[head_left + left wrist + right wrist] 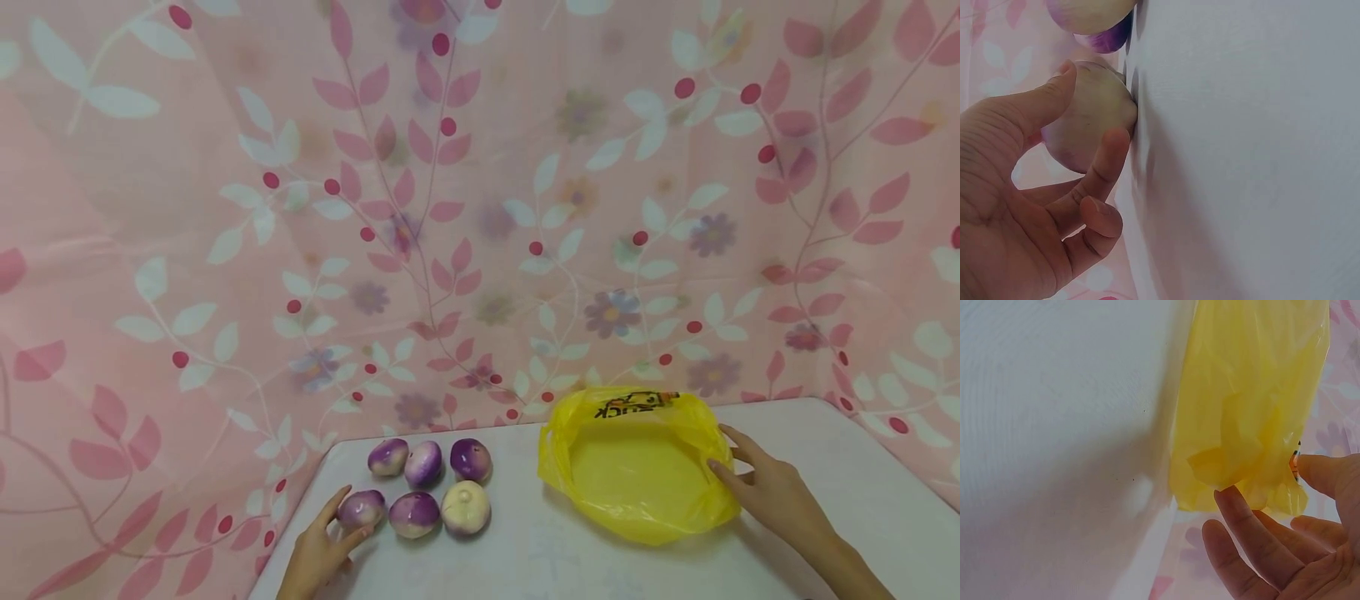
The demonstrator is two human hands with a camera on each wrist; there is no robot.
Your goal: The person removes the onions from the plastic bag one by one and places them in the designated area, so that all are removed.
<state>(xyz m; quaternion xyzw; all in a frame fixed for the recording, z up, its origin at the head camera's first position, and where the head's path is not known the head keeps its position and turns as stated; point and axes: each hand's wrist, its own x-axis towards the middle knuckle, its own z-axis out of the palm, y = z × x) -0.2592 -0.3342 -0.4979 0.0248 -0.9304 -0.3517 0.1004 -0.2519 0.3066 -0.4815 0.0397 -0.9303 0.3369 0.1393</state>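
Observation:
Several purple-and-white turnips sit in two rows on the table's left side. My left hand (318, 554) is at the near-left turnip (362, 509), thumb on one side and fingers curled round the other; the left wrist view shows this turnip (1088, 119) resting on the table. On the right stands a yellow plastic bag (637, 525), its mouth spread wide and nothing visible inside. My right hand (780, 496) holds the bag's right edge, the thumb over the rim. In the right wrist view the fingertips (1232, 500) meet the yellow plastic; part of the contact is hidden.
Beside the held turnip lie a middle turnip (415, 515) and a pale one (466, 507). Three more, including a dark purple turnip (471, 461), form the back row. The white table (517, 550) ends at a pink floral curtain (495, 208).

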